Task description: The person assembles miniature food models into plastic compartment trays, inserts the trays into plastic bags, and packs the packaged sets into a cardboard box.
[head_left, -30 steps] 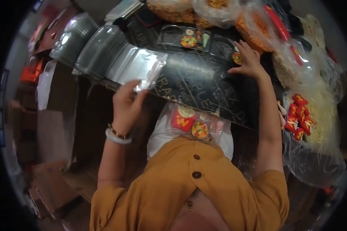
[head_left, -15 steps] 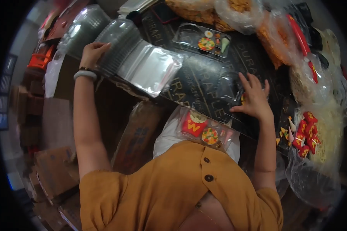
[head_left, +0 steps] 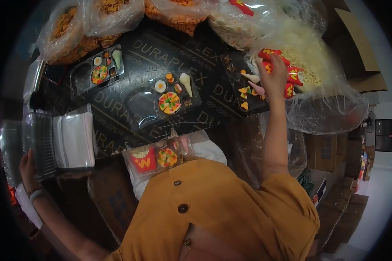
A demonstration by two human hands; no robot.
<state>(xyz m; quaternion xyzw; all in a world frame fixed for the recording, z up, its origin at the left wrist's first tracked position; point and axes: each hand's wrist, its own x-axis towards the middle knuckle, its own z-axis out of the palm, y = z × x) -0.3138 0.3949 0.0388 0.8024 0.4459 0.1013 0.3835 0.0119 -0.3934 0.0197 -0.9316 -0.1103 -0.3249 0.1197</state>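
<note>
My right hand reaches into a pile of red toy fries boxes with yellow marks, its fingers curled on one at the top. Beside it lie toy ice cream cones and small toy pizza slices. At the far left, my left hand has its fingers closed at the edge of a stack of clear plastic trays. A clear tray in the middle of the table carries a toy pizza, an egg and a cone.
Another filled tray stands farther back. Clear plastic sleeves are stacked beside the trays. A packed toy set lies on my lap. Bags of orange pieces line the back, and a bag of pale pieces is at right.
My view has turned to the right. My right hand has gone from a tray with spread fingers to the red boxes. A filled tray is now uncovered there; my left hand stays by the tray stack.
</note>
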